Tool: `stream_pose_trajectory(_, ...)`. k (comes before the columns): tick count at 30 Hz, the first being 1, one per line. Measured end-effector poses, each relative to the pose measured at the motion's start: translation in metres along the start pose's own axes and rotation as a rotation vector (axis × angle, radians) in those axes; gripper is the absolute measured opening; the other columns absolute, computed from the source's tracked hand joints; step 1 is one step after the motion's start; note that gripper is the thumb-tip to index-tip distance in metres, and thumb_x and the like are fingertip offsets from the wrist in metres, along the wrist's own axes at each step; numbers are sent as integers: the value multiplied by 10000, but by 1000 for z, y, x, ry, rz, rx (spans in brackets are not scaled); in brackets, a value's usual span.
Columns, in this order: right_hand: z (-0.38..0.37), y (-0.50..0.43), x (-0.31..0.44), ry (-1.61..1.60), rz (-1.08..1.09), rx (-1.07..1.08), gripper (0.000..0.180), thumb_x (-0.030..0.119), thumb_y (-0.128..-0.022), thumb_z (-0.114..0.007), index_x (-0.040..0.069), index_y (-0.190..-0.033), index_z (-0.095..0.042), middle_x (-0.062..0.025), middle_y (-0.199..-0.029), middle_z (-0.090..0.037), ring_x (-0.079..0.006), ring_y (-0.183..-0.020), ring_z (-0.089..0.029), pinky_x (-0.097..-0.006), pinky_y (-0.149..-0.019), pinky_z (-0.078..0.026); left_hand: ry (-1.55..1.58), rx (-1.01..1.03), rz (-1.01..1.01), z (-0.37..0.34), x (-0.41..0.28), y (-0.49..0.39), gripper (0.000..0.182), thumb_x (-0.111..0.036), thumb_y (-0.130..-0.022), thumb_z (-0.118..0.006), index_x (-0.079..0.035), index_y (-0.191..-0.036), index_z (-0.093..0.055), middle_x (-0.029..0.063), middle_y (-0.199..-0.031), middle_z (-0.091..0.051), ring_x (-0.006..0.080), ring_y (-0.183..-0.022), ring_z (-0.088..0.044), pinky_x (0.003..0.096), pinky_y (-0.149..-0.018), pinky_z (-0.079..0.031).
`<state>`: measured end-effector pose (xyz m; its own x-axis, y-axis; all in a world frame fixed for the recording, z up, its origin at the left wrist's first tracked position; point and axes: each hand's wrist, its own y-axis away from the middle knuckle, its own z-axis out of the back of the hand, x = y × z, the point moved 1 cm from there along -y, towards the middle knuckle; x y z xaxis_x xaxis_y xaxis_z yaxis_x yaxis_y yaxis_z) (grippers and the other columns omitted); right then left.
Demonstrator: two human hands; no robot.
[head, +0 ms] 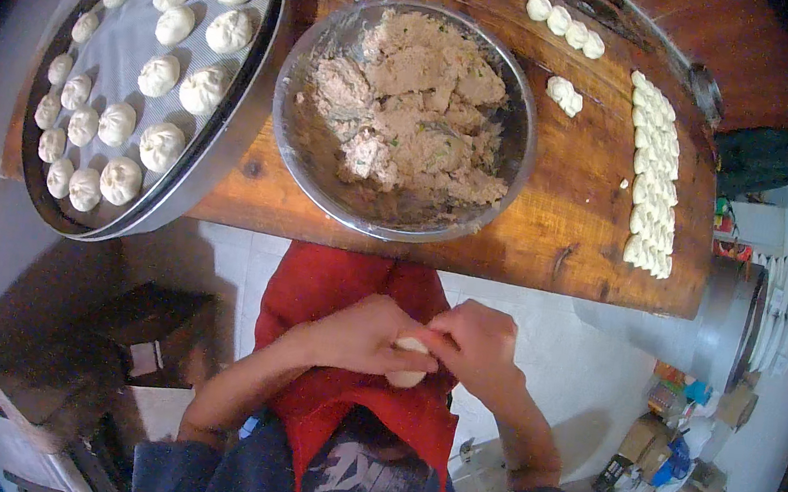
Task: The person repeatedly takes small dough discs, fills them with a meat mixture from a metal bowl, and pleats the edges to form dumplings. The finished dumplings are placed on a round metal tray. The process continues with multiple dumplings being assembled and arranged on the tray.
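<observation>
In front of the red apron [354, 278], my left hand [365, 337] cups a pale piece of dough [409, 372], its thumb lying over the front. My right hand [481, 343] meets it from the right, fingers bent and pinching at the dough's upper edge. Fingers hide most of the dough, so its shape and any filling cannot be told. Beyond my hands, a wide metal bowl [385, 232] of minced meat filling [441, 91] with green flecks stands on the wooden table [546, 256].
A round steamer tray [172, 213] with several pleated buns [121, 180] overhangs the table's left edge. Rows of dough pieces [653, 181] line the right side. A short dough row [565, 25] and a small dough clump [564, 95] lie farther back. Boxes [648, 443] clutter the floor at right.
</observation>
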<state>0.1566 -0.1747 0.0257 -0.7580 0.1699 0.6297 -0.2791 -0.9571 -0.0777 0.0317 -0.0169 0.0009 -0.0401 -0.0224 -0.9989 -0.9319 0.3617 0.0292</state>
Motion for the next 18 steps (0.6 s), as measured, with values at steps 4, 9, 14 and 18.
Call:
stream_pose_trajectory(4,25,-21,-51,27,-242,-460,190,65,-883,-762,55,-927,-578,-112,-897,-677,-252,-814,-691,-362,-738,-561,197,-93,-30,-24,-4,2,326,-258,-978,-652,-80,-1249,-689,117,-874,-751,242,-829,-739,372,-798,-566)
stream_pose_trajectory(9,80,-69,-52,510,-79,-558,172,67,-850,-770,64,-975,-652,-99,-945,-677,-260,-906,-685,-374,-790,-552,198,-586,170,-16,14,10,381,-249,-975,-661,-41,-1293,-637,190,-1084,-726,295,-1023,-712,394,-900,-545)
stream_pose_trajectory(14,66,-136,-16,372,74,-324,234,94,-836,-771,63,-1061,-716,-108,-955,-691,-291,-925,-678,-372,-790,-547,273,-673,317,-11,13,36,298,-199,-961,-686,-4,-1186,-681,106,-1029,-739,153,-963,-684,329,-855,-548)
stream_pose_trajectory(18,57,-168,-6,442,223,-232,196,104,-844,-759,51,-1032,-742,-125,-982,-704,-326,-878,-679,-362,-747,-548,456,-845,224,-6,5,44,259,-172,-980,-669,-2,-1175,-667,41,-1009,-712,105,-946,-649,296,-858,-540)
